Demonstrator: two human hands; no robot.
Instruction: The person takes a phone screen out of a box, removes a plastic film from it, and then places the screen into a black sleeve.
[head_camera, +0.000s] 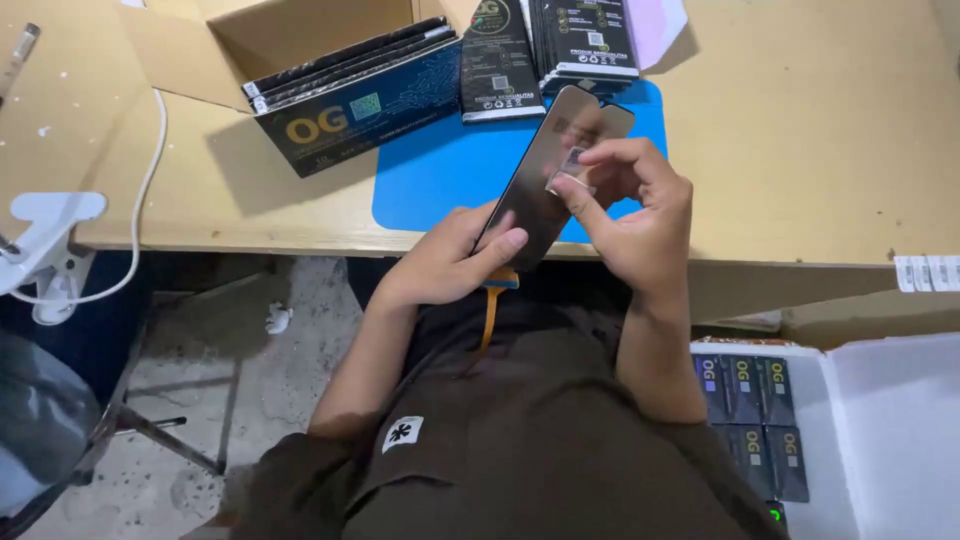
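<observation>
Holding: left hand (450, 262) closed round dark glass panel's (548, 170) lower end, above blue mat (430, 180).
Pinching: right hand (640, 215) fingertips closed on small tab (570, 165).
Handling: looks thin, light, stiff, fragile; best gripped by edges.

You have two hands up: your left hand (445, 262) and right hand (630, 215) share one dark glass panel (545, 165). One blue mat (450, 170) and one open cardboard box (300, 45) lie at the worktop's (820, 130) far edge, with two stacks of black packets (545, 45)
</observation>
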